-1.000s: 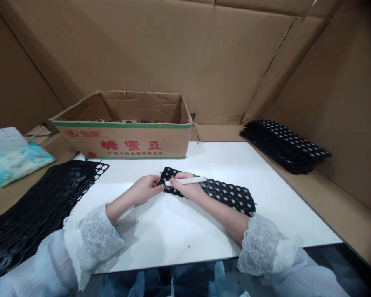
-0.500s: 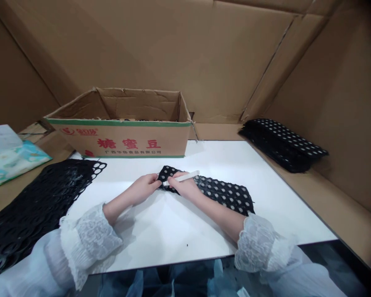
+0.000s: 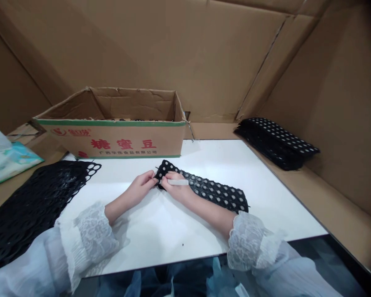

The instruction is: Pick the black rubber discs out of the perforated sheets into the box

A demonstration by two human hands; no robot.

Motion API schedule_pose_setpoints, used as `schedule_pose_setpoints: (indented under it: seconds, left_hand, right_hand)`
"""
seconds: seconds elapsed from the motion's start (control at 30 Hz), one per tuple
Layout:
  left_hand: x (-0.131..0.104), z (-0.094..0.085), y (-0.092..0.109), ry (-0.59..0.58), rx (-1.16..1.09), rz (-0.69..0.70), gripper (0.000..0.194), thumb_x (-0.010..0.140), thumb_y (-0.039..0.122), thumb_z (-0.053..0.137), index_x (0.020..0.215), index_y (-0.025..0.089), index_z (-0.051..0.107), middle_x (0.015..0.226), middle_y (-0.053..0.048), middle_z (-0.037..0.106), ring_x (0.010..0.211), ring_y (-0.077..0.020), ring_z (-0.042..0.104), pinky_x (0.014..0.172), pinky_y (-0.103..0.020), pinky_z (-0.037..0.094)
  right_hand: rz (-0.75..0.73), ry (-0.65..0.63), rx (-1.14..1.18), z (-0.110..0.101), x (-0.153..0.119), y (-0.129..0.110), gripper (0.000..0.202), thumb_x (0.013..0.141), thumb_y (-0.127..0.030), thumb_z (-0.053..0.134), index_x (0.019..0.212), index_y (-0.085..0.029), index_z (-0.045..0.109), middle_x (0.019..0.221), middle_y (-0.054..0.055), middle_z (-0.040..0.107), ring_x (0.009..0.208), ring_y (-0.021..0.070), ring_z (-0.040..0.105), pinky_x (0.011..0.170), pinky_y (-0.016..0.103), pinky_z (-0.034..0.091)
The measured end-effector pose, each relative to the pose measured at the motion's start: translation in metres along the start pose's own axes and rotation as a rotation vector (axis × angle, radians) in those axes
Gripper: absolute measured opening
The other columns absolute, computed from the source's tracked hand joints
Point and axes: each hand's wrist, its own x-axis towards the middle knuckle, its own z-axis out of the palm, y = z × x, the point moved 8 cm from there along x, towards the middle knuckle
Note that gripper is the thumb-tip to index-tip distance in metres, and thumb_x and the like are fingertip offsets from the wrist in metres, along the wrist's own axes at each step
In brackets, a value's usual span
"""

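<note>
A black strip with rows of pale round dots (image 3: pixel 218 190) lies slantwise on the white tabletop. My left hand (image 3: pixel 142 183) pinches the left end of this strip between thumb and fingers. In the fingers of my right hand (image 3: pixel 177 190) is a slim white pen-like tool (image 3: pixel 178 182), lying almost level across the hand. Its tip points toward the strip's left end, close to my left fingertips. Whether the tip touches the strip cannot be made out. My right hand and forearm cover part of the strip.
An open cardboard box (image 3: pixel 117 138) stands behind the hands. Black perforated sheets (image 3: pixel 37 198) lie at left, near a tissue pack (image 3: pixel 15 161). At right, a stack of dotted black strips (image 3: pixel 278 142) rests on cardboard. Tall cardboard walls (image 3: pixel 136 45) surround the white tabletop (image 3: pixel 160 231).
The white tool has swung from tilted to nearly level in my right hand. My left hand keeps its pinch on the strip's end. The whole view has shifted slightly.
</note>
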Motion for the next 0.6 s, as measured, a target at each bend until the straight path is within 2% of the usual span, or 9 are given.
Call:
schedule_pose_setpoints:
  seconds: [0.07,0.1,0.2,0.27,0.37,0.47,0.6]
  left_hand:
    - [0.003,-0.002,-0.004,-0.012,-0.044,-0.037,0.020,0.075,0.029,0.035,0.060,0.019,0.028,0.053,0.005,0.032,0.051,-0.0095,0.033,0.051,-0.021,0.027]
    - [0.004,-0.003,-0.004,-0.012,0.002,-0.033,0.020,0.074,0.029,0.036,0.059,0.019,0.030,0.053,0.005,0.033,0.051,-0.0096,0.034,0.050,-0.021,0.027]
    - [0.004,-0.008,-0.001,0.006,0.265,0.016,0.019,0.074,0.027,0.037,0.058,0.018,0.034,0.051,0.004,0.038,0.051,-0.0106,0.036,0.051,-0.022,0.025]
    - [0.002,-0.008,0.001,0.000,0.385,0.041,0.018,0.075,0.026,0.036,0.059,0.018,0.035,0.051,0.004,0.041,0.051,-0.0114,0.039,0.051,-0.023,0.024]
    - [0.000,-0.007,0.004,-0.029,0.452,0.060,0.019,0.077,0.027,0.035,0.060,0.019,0.037,0.055,0.002,0.046,0.054,-0.0125,0.043,0.052,-0.024,0.026]
    - [-0.002,-0.005,0.006,-0.043,0.457,0.057,0.025,0.081,0.031,0.032,0.060,0.018,0.039,0.056,0.001,0.049,0.054,-0.0132,0.045,0.053,-0.024,0.027]
    - [-0.005,-0.002,0.007,0.004,0.409,0.043,0.027,0.079,0.042,0.039,0.064,0.019,0.040,0.055,0.002,0.047,0.052,-0.0130,0.044,0.051,-0.024,0.027]
  right_hand:
    - [0.045,-0.014,0.117,-0.004,0.001,0.005,0.029,0.077,-0.029,0.038,0.050,-0.017,0.039,0.058,-0.001,0.047,0.058,0.0095,0.045,0.058,0.023,0.033]
    - [0.085,-0.011,0.192,-0.006,0.001,0.010,0.026,0.076,-0.030,0.040,0.052,-0.017,0.041,0.056,-0.002,0.045,0.056,0.0091,0.044,0.055,0.022,0.033]
    - [0.199,0.016,0.457,-0.013,0.002,0.025,0.014,0.071,-0.031,0.048,0.066,-0.019,0.044,0.052,-0.006,0.042,0.047,0.0072,0.039,0.048,0.020,0.030]
    - [0.224,0.038,0.593,-0.018,0.003,0.032,0.016,0.069,-0.033,0.051,0.069,-0.019,0.045,0.052,-0.007,0.042,0.046,0.0061,0.037,0.048,0.019,0.029]
    - [0.258,0.046,0.677,-0.026,0.006,0.042,0.024,0.065,-0.039,0.058,0.064,-0.016,0.049,0.053,-0.005,0.045,0.048,0.0056,0.038,0.049,0.019,0.031]
    - [0.293,-0.021,0.728,-0.025,0.009,0.047,0.027,0.061,-0.040,0.062,0.068,-0.015,0.055,0.051,-0.004,0.046,0.046,0.0056,0.038,0.047,0.020,0.031]
    - [0.276,-0.044,0.803,-0.024,0.013,0.048,0.029,0.067,-0.041,0.056,0.078,-0.014,0.060,0.056,-0.003,0.046,0.047,0.0054,0.039,0.046,0.019,0.032]
